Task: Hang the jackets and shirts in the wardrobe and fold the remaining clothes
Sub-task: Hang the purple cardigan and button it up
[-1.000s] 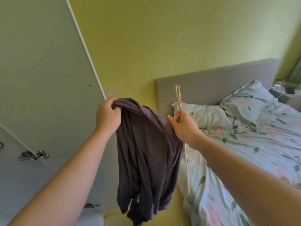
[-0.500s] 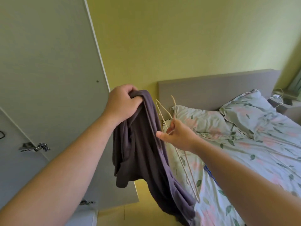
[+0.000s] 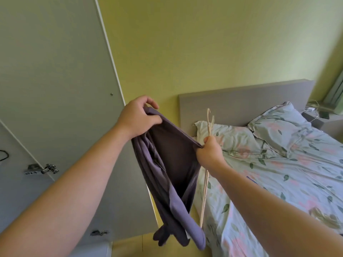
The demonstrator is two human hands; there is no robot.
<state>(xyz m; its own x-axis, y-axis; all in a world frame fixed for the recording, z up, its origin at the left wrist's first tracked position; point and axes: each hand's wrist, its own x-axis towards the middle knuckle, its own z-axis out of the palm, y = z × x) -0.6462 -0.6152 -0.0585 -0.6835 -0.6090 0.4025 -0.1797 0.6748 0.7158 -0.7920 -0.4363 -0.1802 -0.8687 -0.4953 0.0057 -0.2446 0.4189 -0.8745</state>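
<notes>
Fabric of the dark purple shirt [image 3: 172, 164] now runs taut between both hands, where half a second ago it hung bunched from the left hand [image 3: 138, 115] alone. The left grip stays closed round one end of an open edge. The right hand [image 3: 208, 152], which was only reaching in, now pinches the other end of that edge while its grip also keeps the cream hanger [image 3: 209, 123], hook up and seen edge-on. The shirt hangs in the air between the open wardrobe door [image 3: 55, 89] and the head-end corner of the bed [image 3: 278, 182]. The opening looks spread ready, but the hanger is outside it, so hanging is not yet done.
</notes>
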